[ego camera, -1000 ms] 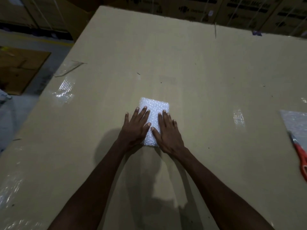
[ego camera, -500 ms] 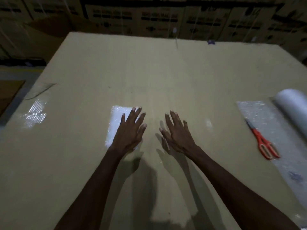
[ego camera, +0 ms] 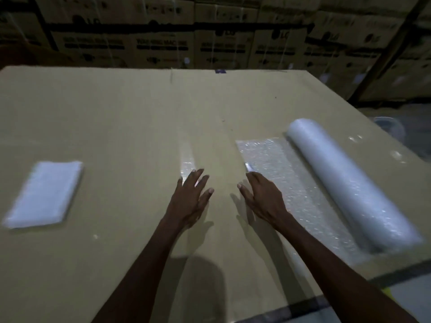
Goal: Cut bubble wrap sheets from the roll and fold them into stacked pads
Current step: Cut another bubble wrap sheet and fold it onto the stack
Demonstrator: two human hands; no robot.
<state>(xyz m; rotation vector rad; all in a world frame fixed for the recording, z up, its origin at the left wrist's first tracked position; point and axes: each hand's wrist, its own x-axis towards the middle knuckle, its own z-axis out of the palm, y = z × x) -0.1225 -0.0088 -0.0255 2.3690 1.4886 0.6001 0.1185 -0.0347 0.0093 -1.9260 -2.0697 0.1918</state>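
A folded white bubble wrap pad (ego camera: 44,194) lies on the cardboard-covered table (ego camera: 130,122) at the far left, with neither hand on it. At the right, the bubble wrap roll (ego camera: 349,183) lies with a loose sheet (ego camera: 275,159) unrolled toward the middle. My left hand (ego camera: 190,199) hovers over bare cardboard, fingers spread and holding nothing. My right hand (ego camera: 261,197) is over the sheet's left part with its fingers relaxed. A shiny scissor blade tip (ego camera: 248,166) pokes out beyond its fingertips. The rest of the scissors is hidden under my hand and wrist.
Stacked printed cartons (ego camera: 210,43) line the wall behind the table. The table's right edge drops to the floor, where a clear container (ego camera: 388,127) sits. A dark tape line (ego camera: 396,273) marks the floor at the near right corner.
Both hands left the folded pad and swung right. My view turned right, so the pad now sits far left. The right hand reached the unrolled sheet over the scissors.
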